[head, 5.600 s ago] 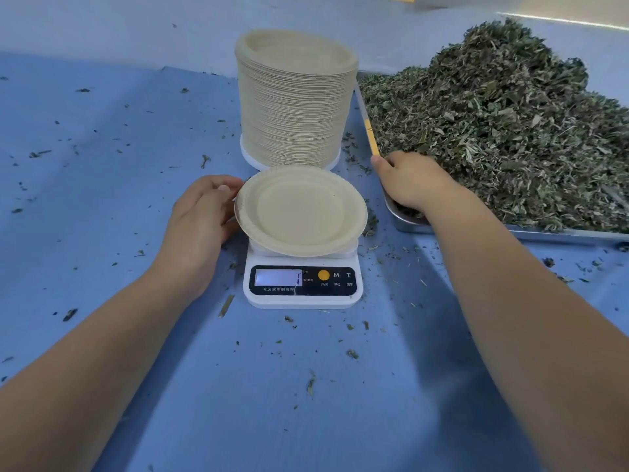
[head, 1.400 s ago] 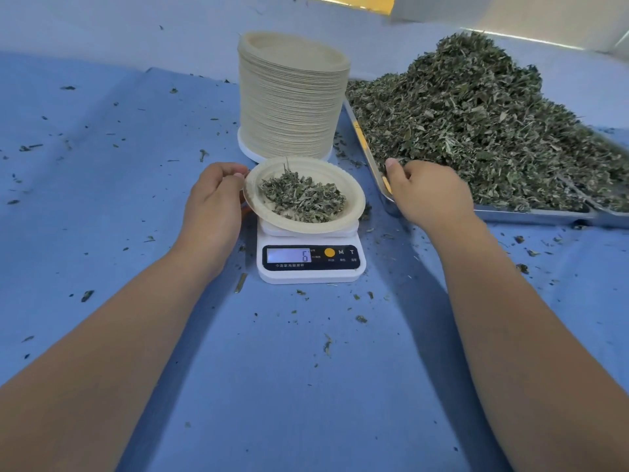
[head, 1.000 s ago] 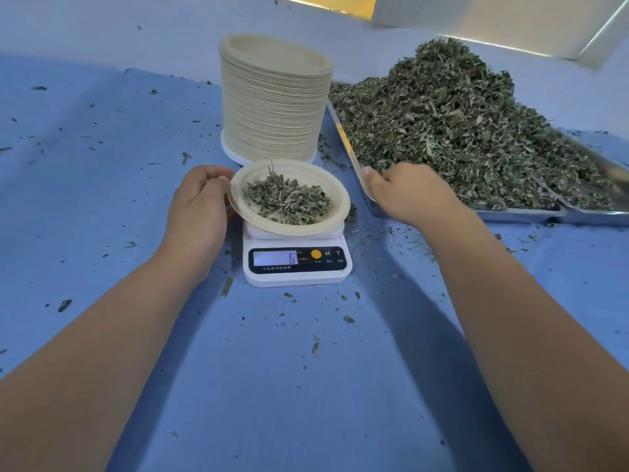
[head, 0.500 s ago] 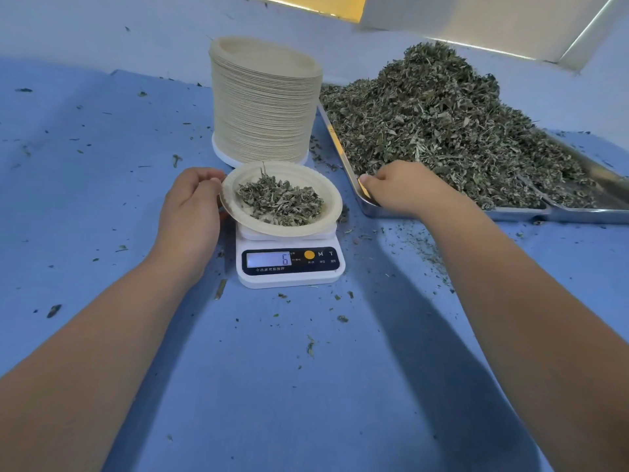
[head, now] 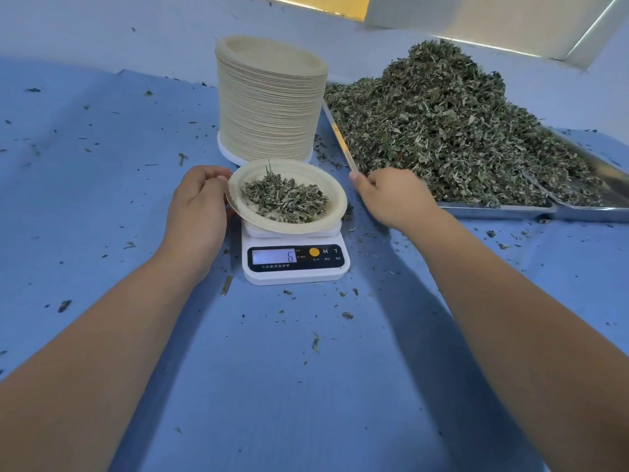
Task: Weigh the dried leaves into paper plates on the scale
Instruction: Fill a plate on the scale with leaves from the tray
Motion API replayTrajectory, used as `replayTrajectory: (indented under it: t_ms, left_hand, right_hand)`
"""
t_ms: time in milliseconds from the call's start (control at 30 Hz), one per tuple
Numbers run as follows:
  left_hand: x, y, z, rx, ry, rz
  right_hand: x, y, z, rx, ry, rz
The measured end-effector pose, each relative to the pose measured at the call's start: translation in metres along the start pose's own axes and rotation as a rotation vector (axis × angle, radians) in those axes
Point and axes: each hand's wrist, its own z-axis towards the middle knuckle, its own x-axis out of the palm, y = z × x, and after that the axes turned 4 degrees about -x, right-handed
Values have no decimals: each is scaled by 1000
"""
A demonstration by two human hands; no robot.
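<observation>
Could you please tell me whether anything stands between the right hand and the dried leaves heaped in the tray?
Nothing visible does. The right hand sits at the near left corner of the tray, beside the dried leaves; only the low rim lies there. The plate stack stands off to the side.

tray [head: 493, 210]: shiny metal | plate [head: 335, 199]: matt paper | cloth [head: 272, 386]: blue fabric

Both forearms extended; left grip [head: 199, 202] pinches plate [head: 289, 228] rim; right grip [head: 394, 195] curled, knuckles up.
</observation>
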Motion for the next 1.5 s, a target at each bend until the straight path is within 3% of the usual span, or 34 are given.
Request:
replayTrajectory:
  t_ms: [133,267,567,900,1067,1233,1500]
  left_hand:
    - [-1,-1,-1,0,2,14]
    - [0,-1,-1,-1,3,9]
    - [0,-2,-1,-6,-11,31]
    - [0,-2,-2,4,-5,27]
    - [0,-2,-2,8,-2,10]
    - [1,-1,-1,4,4,0]
    - [-1,1,0,-3,7,11]
  right_hand:
    - [-6,-4,12,25,-117,78]
    - [-2,-4,18,4,-79,140]
    - [-8,-2,19,1,-173,157]
    - [-52,91,35,-262,-330,273]
    - [-38,117,38,-311,-92,199]
    - [-34,108,29,-276,-175,268]
    - [-37,90,-10,-360,-82,399]
